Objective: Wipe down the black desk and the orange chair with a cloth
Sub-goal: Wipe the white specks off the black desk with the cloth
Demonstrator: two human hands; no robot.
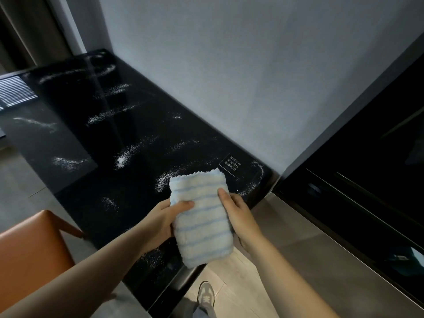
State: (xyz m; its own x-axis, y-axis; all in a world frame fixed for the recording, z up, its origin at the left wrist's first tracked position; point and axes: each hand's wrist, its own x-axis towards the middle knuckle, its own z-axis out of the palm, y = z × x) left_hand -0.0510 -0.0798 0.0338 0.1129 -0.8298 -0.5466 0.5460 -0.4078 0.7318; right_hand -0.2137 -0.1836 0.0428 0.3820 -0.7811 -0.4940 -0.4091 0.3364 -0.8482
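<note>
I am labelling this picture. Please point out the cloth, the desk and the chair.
cloth (202, 216), head view, middle stripes
desk (133, 203), head view, bare top
chair (29, 255), head view, orange back

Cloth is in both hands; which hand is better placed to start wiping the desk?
Probably the left hand: it grips the cloth over the desk, and most white powder lies on its side. The right hand sits at the desk's edge.
</note>
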